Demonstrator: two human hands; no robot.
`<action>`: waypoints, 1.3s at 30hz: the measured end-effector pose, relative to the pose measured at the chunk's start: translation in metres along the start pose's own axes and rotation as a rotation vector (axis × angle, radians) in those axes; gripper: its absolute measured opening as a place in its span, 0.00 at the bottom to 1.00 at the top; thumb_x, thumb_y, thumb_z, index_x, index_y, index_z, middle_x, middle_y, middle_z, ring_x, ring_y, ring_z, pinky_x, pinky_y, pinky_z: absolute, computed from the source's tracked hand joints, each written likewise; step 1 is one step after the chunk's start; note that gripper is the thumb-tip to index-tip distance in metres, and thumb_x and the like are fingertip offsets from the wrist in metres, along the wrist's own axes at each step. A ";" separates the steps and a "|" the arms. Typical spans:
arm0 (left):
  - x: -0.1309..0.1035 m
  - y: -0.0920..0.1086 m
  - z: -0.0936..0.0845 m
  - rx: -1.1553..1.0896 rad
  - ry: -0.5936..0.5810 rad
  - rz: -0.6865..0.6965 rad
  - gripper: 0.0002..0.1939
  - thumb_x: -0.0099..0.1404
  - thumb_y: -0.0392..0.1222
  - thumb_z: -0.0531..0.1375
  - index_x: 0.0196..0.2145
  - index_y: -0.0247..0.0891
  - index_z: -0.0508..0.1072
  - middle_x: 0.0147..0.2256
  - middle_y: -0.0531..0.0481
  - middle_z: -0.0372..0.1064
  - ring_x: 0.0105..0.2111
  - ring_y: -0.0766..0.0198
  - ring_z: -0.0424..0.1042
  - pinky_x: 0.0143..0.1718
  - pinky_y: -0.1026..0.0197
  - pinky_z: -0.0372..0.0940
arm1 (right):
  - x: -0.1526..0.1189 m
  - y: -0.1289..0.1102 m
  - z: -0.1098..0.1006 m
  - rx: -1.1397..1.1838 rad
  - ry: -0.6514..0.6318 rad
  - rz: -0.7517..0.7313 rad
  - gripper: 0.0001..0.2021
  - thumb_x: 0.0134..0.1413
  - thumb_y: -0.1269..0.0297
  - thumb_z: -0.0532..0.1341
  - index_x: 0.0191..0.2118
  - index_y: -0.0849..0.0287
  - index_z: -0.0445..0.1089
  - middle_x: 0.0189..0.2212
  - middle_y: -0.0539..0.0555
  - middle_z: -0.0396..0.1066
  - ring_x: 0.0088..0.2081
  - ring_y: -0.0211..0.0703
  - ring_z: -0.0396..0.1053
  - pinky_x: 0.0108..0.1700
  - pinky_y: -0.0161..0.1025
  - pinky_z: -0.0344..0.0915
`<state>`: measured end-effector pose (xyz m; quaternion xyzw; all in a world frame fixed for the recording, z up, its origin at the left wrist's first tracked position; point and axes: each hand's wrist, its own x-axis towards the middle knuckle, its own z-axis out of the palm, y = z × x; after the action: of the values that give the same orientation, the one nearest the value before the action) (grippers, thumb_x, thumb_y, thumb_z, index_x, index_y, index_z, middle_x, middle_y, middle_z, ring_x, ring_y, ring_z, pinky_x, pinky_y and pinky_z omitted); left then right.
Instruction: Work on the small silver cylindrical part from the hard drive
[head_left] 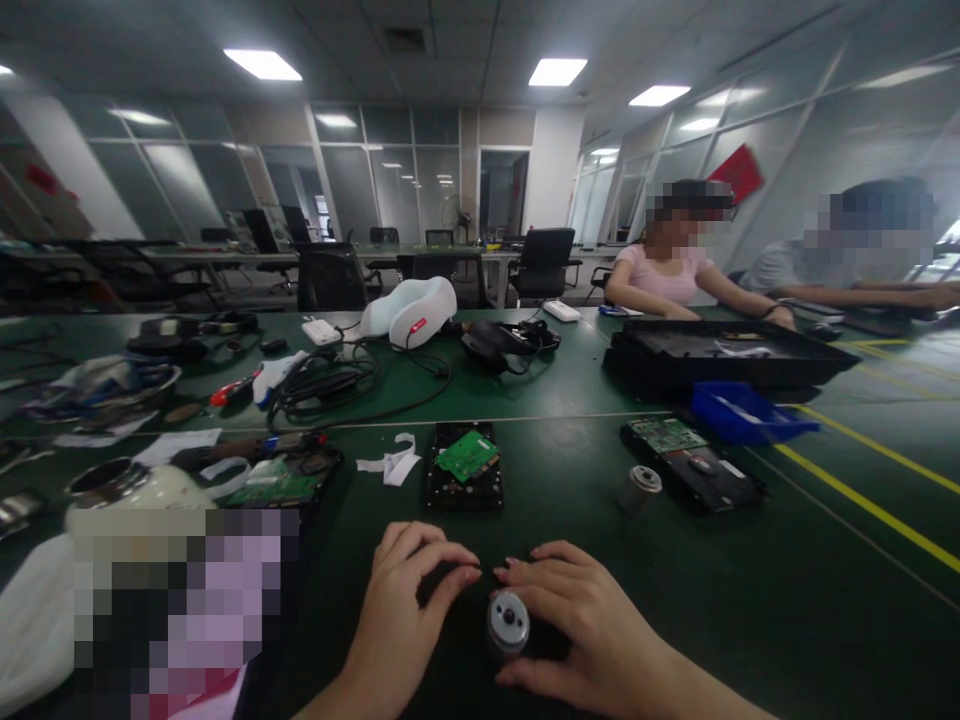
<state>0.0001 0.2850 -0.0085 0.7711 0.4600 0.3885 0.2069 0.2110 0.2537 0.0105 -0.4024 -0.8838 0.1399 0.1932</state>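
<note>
A small metal motor [508,622], a cylinder with a round end face showing a dark centre and small holes, stands upright on the green table near me. My right hand [581,610] curls around it, index finger behind and thumb in front. To its left is my left hand [409,600], thumb and index fingertips pinched together; anything between them is too small to make out. Beyond my hands lies a black hard drive [465,495] with a green circuit board [466,456] on top. A second metal motor [642,486] stands to the right.
Another hard drive [697,468] lies at right, near a blue bin [739,415] and a black tray [720,375]. White paper strips [390,462], cables [337,385] and a neck pillow [412,310] are ahead. A cream pot-like container [135,500] stands left. Two people sit across at right.
</note>
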 end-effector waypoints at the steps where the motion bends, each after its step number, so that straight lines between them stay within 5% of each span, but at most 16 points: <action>1: 0.000 0.003 -0.001 -0.061 0.035 0.054 0.04 0.64 0.38 0.63 0.33 0.45 0.78 0.33 0.50 0.71 0.38 0.53 0.67 0.39 0.52 0.62 | 0.000 0.001 0.001 0.004 0.017 -0.004 0.22 0.51 0.48 0.66 0.45 0.60 0.74 0.47 0.59 0.76 0.48 0.52 0.74 0.53 0.49 0.62; 6: -0.002 0.021 -0.001 -0.236 0.034 0.335 0.07 0.69 0.41 0.58 0.33 0.43 0.74 0.30 0.51 0.73 0.37 0.56 0.68 0.39 0.56 0.62 | 0.000 0.001 0.006 0.007 0.075 -0.024 0.20 0.52 0.47 0.65 0.43 0.58 0.74 0.45 0.57 0.77 0.46 0.50 0.74 0.53 0.47 0.61; 19: -0.003 0.021 -0.003 -0.191 -0.064 0.371 0.03 0.68 0.38 0.60 0.39 0.43 0.74 0.34 0.51 0.74 0.39 0.56 0.70 0.41 0.55 0.64 | 0.000 0.001 0.006 0.007 0.123 -0.067 0.19 0.55 0.47 0.62 0.43 0.58 0.73 0.44 0.56 0.77 0.46 0.49 0.74 0.50 0.46 0.61; 26: -0.010 0.023 0.000 -0.192 -0.009 0.289 0.11 0.62 0.34 0.63 0.43 0.43 0.74 0.41 0.48 0.77 0.45 0.53 0.71 0.44 0.53 0.69 | -0.001 0.002 0.006 -0.015 0.100 -0.066 0.19 0.58 0.49 0.60 0.44 0.59 0.72 0.43 0.58 0.77 0.44 0.49 0.73 0.48 0.46 0.63; 39: -0.006 0.027 0.003 -0.514 0.107 -0.018 0.07 0.57 0.36 0.65 0.28 0.39 0.69 0.29 0.52 0.70 0.33 0.60 0.76 0.33 0.60 0.73 | 0.001 -0.001 0.001 0.000 0.054 -0.043 0.17 0.53 0.52 0.65 0.43 0.59 0.73 0.45 0.58 0.76 0.45 0.51 0.72 0.47 0.47 0.65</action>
<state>0.0155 0.2662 0.0053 0.6674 0.3633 0.5311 0.3749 0.2091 0.2543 0.0099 -0.3869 -0.8868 0.1245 0.2201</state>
